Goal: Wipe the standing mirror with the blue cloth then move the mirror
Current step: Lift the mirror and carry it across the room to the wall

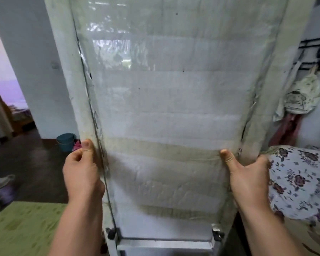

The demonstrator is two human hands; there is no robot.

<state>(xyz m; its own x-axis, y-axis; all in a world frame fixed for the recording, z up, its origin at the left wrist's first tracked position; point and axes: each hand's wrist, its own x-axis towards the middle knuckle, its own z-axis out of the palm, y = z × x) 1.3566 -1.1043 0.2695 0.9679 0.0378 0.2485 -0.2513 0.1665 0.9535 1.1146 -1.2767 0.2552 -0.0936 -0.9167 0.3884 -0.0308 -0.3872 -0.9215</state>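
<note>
Mirror gripped by both side edges, back side w/ plastic wrap facing cam: L hand and R hand clamped on frame, thumbs up. Blue cloth not in view; wipe prob done, move phase underway, bed nearby

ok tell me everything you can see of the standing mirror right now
The standing mirror fills the middle of the view as a tall panel, narrower toward the bottom. The visible face looks dull whitish with horizontal bands under wrinkled clear plastic, not a clear reflection. Pale, grimy padded edges run down both sides. A metal bar with dark fittings crosses its base. The left hand grips its left edge and the right hand its right edge, thumbs on the face. No blue cloth shows.
</note>
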